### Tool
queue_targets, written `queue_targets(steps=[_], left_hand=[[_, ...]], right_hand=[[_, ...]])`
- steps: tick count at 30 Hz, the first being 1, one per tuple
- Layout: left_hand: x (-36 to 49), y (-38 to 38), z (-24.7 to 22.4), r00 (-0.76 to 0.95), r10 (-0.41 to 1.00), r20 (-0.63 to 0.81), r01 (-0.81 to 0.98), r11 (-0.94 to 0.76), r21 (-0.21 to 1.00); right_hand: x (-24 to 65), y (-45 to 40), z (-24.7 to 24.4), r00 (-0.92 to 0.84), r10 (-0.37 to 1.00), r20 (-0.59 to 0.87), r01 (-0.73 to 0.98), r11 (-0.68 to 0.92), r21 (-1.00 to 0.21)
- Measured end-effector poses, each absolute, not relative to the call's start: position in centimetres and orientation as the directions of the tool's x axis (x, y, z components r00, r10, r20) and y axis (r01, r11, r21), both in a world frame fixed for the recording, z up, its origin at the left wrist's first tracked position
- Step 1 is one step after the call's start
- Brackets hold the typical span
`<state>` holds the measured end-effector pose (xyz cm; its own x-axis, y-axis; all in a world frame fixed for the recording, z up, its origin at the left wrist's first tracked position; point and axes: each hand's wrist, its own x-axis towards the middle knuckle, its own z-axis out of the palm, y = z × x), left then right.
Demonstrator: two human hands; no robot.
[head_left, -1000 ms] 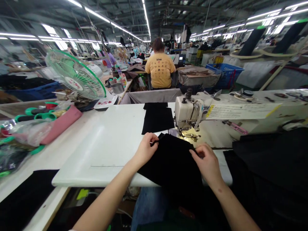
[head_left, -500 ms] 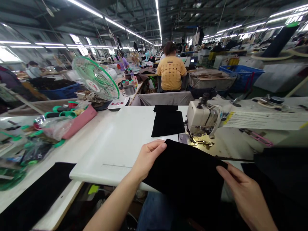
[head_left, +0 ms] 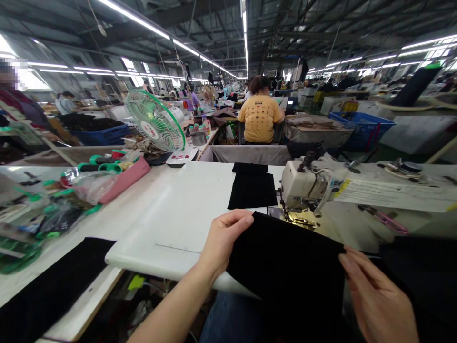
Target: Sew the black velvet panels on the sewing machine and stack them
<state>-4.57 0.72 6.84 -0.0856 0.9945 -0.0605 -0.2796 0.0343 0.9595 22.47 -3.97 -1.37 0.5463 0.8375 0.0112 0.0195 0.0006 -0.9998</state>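
Between my two hands a piece of black fabric (head_left: pixel 289 267) hangs at the front edge of the white sewing table (head_left: pixel 167 205). My left hand (head_left: pixel 224 238) pinches its upper left corner between thumb and fingers. At the upper right corner, my right hand (head_left: pixel 374 286) grips the cloth the same way. Just behind the fabric stands the sewing machine (head_left: pixel 300 186), its needle area partly covered by the cloth. Another black fabric piece (head_left: pixel 252 190) lies flat on the table, left of the machine head. The lower part of the held cloth merges with the dark below.
A green-rimmed fan (head_left: pixel 155 121) stands beyond the table's far left. Thread spools and a pink container (head_left: pixel 124 181) sit on the left table, with black cloth (head_left: pixel 64 281) nearer me. More dark fabric (head_left: pixel 424 271) lies right. A person in yellow (head_left: pixel 262 116) sits ahead.
My right hand has shifted right with its corner, and the fabric's top edge looks more stretched out. My left hand keeps its grip. The whole view has swung slightly left.
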Motion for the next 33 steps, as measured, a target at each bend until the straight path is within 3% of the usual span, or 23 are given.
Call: queue_targets(steps=[3, 9, 13, 22, 33], left_hand=[[-4.4, 0.8, 7.0, -0.108, 0.988, -0.106, -0.317, 0.067, 0.946], [-4.2, 1.1, 7.2, -0.135, 0.985, -0.109, -0.305, 0.064, 0.950], [-4.1, 1.3, 7.1, -0.166, 0.982, -0.084, -0.274, 0.036, 0.961], [-4.9, 1.9, 7.1, -0.281, 0.960, 0.004, -0.206, -0.064, 0.976], [-5.1, 1.3, 7.4, -0.300, 0.954, -0.024, -0.162, -0.026, 0.986]], right_hand=[[22.0, -3.9, -0.4, 0.590, 0.792, -0.159, -0.157, -0.081, -0.984], [21.5, -4.1, 1.2, 0.602, 0.757, -0.256, -0.255, -0.121, -0.959], [21.7, -4.0, 0.9, 0.605, 0.766, -0.215, -0.246, -0.076, -0.966], [21.1, -3.9, 1.3, 0.501, 0.863, 0.065, -0.052, 0.105, -0.993], [20.3, -2.9, 2.2, 0.444, 0.896, 0.030, -0.161, 0.113, -0.981]])
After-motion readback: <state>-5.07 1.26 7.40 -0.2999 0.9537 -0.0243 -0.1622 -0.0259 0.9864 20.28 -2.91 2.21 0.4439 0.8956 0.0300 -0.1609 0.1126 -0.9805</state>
